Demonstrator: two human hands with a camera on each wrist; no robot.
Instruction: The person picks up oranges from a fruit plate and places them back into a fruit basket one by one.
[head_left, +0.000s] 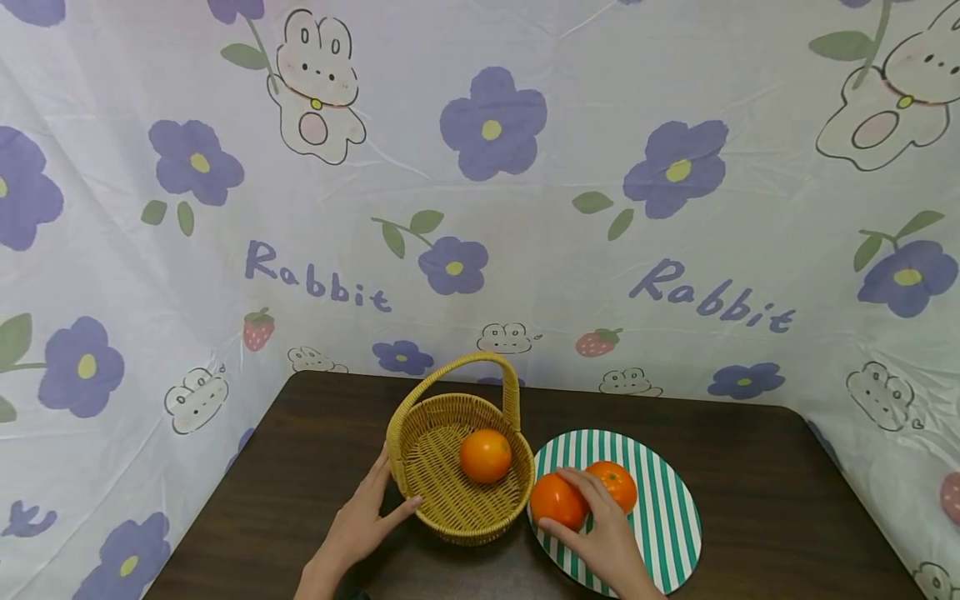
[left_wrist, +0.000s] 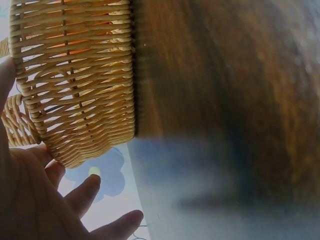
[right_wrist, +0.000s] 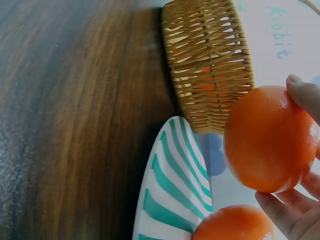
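Orange (head_left: 553,502) pinched in the right grip (head_left: 604,537) lies just right of the basket (head_left: 467,530); left grip (head_left: 362,518), fingers spread, touches the basket's left side.

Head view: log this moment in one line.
right hand: holds orange fruit; left hand: against basket; basket: one fruit inside; plate: one other fruit

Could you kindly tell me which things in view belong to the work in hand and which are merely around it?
Part of the work:
held orange fruit, in the right hand
orange fruit on the plate
striped plate
orange fruit in the basket
wicker basket, touched by the left hand

Merely around it:
dark table
rabbit-print cloth
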